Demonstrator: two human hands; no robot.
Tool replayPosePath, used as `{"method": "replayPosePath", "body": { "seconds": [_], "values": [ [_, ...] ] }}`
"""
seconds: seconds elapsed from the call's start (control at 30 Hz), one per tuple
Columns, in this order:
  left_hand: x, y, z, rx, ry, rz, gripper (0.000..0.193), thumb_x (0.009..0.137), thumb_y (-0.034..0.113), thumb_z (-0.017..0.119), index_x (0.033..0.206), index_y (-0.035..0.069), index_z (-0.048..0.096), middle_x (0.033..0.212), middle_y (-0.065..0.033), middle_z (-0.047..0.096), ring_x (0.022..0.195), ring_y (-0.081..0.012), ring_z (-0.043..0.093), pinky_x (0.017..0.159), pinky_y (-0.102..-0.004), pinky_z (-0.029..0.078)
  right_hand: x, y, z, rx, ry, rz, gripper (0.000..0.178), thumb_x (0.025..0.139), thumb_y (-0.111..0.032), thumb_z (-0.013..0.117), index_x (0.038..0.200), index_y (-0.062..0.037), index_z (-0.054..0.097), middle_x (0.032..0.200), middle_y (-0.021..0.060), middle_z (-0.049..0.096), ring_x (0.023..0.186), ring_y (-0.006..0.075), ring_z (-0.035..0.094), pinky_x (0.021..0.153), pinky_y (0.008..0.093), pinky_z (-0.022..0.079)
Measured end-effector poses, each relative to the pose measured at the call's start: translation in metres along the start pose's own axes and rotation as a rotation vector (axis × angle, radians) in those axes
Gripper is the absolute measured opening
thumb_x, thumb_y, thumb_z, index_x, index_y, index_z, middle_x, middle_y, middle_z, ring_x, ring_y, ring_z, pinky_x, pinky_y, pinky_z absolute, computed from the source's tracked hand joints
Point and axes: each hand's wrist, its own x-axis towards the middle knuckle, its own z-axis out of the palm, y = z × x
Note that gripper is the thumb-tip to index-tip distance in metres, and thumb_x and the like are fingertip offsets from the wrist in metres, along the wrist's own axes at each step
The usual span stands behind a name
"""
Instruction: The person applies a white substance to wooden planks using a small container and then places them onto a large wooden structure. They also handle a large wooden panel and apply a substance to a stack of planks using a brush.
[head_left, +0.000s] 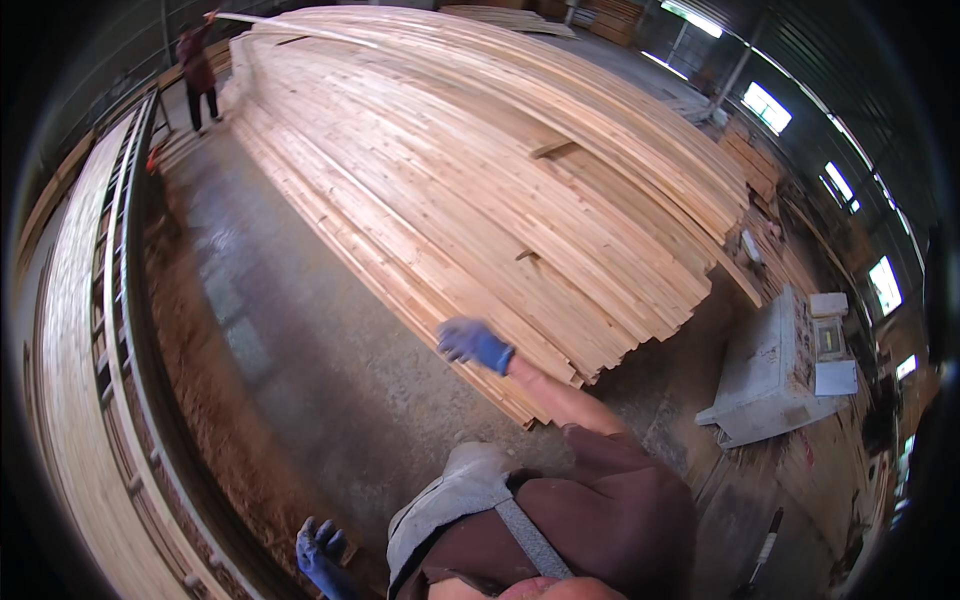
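Observation:
My right hand (475, 343), in a blue work glove, reaches out over the near edge of a broad stack of long, pale wooden boards (440, 200). Its fingers look outstretched and slightly blurred; nothing shows in them, and I cannot tell whether it touches the wood. Low in the picture, my left hand (322, 552) wears a similar glove. Its fingers are apart with nothing between them, beside a long metal-framed roller rack (135, 330) at the left.
Concrete floor (330, 330) runs between rack and stack. At the far left end another person (196, 75) stands by the boards, holding a long strip. A grey control console (765, 375) stands on the right. Brown sawdust (190, 370) lies along the rack.

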Motion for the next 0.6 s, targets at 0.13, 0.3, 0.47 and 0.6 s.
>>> {"method": "replayPosePath", "body": {
  "seconds": [0.13,0.3,0.47,0.6],
  "values": [
    [0.026,-0.033,0.089,0.084,-0.19,0.05,0.039,0.098,0.033,0.05,0.117,0.001,0.059,0.094,-0.0152,0.068,0.074,-0.0227,0.067,0.065,-0.032,0.057,-0.05,-0.086,-0.15,0.069,0.647,-0.301,0.024,0.093,-0.031,0.057,0.102,-0.0091,0.06,0.079,0.0075,0.069,0.057,0.0175,0.063,0.049,0.028,0.049],
    [0.026,-0.032,0.194,0.329,-0.544,0.052,0.036,0.098,0.03,0.052,0.114,-0.001,0.059,0.09,-0.0165,0.069,0.072,-0.0224,0.068,0.068,-0.0327,0.057,-0.119,-0.161,-0.3,0.146,0.924,-0.307,0.032,0.093,-0.037,0.06,0.108,-0.0089,0.059,0.094,0.0107,0.07,0.071,0.019,0.068,0.055,0.03,0.055],
    [0.027,-0.026,0.26,0.394,-0.617,0.061,0.033,0.098,0.028,0.052,0.114,-0.001,0.059,0.089,-0.0165,0.07,0.073,-0.0223,0.068,0.067,-0.0325,0.056,-0.1,-0.173,-0.407,0.693,0.814,-0.372,0.056,0.086,-0.05,0.066,0.11,-0.001,0.054,0.098,0.0177,0.066,0.085,0.0308,0.067,0.068,0.0399,0.058],
    [0.013,-0.023,0.28,0.501,-0.593,0.008,0.035,0.098,0.03,0.052,0.113,0.0,0.06,0.089,-0.0151,0.07,0.072,-0.0224,0.069,0.065,-0.0319,0.056,-0.04,-0.18,-0.453,0.927,0.783,-0.461,0.064,0.082,-0.054,0.069,0.111,-0.0015,0.047,0.093,0.0202,0.064,0.078,0.03,0.066,0.067,0.0405,0.059]
  ]
}}
